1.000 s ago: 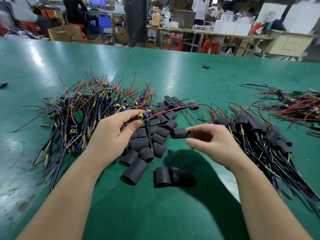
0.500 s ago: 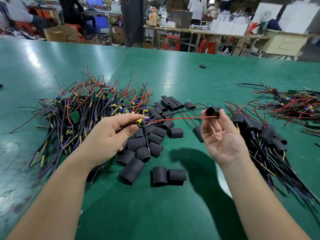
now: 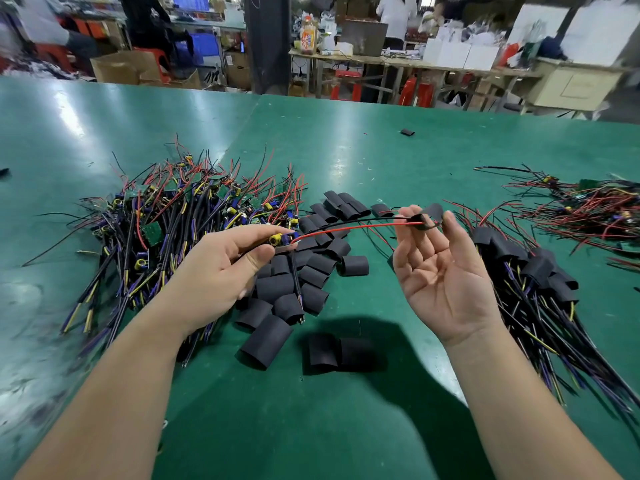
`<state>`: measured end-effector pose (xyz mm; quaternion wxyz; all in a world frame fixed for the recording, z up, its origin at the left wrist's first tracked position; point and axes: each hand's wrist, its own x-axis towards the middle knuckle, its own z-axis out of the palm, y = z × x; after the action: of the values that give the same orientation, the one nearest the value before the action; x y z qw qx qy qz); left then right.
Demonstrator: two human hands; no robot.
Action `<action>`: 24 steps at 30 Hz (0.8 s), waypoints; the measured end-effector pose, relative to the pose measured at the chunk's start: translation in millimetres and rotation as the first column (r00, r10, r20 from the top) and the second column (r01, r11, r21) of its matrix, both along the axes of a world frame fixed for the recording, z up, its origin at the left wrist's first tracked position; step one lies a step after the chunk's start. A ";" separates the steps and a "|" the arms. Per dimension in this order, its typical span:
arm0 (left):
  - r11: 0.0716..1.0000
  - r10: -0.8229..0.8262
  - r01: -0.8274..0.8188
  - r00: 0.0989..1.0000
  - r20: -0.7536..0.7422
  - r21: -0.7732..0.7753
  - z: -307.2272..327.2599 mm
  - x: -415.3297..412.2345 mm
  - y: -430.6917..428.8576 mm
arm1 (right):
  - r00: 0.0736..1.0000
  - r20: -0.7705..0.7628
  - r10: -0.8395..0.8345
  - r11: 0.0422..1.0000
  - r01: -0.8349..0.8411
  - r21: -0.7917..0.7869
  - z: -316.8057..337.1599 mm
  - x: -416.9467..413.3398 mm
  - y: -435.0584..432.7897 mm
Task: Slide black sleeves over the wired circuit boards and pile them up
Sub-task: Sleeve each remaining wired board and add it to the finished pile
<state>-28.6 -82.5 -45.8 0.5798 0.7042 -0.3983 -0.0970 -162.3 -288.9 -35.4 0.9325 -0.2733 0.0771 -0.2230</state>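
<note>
My left hand [image 3: 221, 271] pinches a small wired circuit board [image 3: 282, 240] with a yellow capacitor above the loose black sleeves [image 3: 294, 282]. Its red and black wires [image 3: 349, 227] run right to my right hand [image 3: 436, 268], which is turned palm up and pinches a black sleeve [image 3: 427, 216] at the wire ends between thumb and fingertips. A heap of bare wired boards [image 3: 166, 230] lies left. A pile of sleeved boards [image 3: 530, 271] lies right.
The green table [image 3: 346, 427] reaches far back. Another tangle of red and black wired boards [image 3: 588, 213] lies at the far right. One stray sleeve [image 3: 407, 132] sits far back. Two sleeves [image 3: 339, 353] lie near the front. Workbenches and people stand beyond the table.
My right hand rose from the table with a sleeve, turned palm up and brought it to the ends of the wires. My left hand lifted the board slightly.
</note>
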 end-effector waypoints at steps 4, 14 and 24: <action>0.999 0.026 -0.028 0.997 0.074 0.020 -4.7 3.3 -1.2 | 1.000 0.030 -0.003 1.000 0.004 -0.028 -1.3 0.5 1.5; 0.994 0.105 -0.105 0.939 0.327 -0.017 -13.3 -24.0 -25.0 | 0.992 -0.123 0.019 0.982 -0.042 -0.187 -18.4 17.3 28.2; 0.979 0.203 -0.177 0.865 0.459 -0.101 -13.7 -31.3 -28.3 | 0.989 -0.122 -0.080 0.928 0.029 -0.372 -20.3 16.9 35.6</action>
<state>-59.9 -110.9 -59.5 0.4929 0.7262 -0.4572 0.1437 -145.3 -253.3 -55.7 0.8506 -0.4557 0.1044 -0.2405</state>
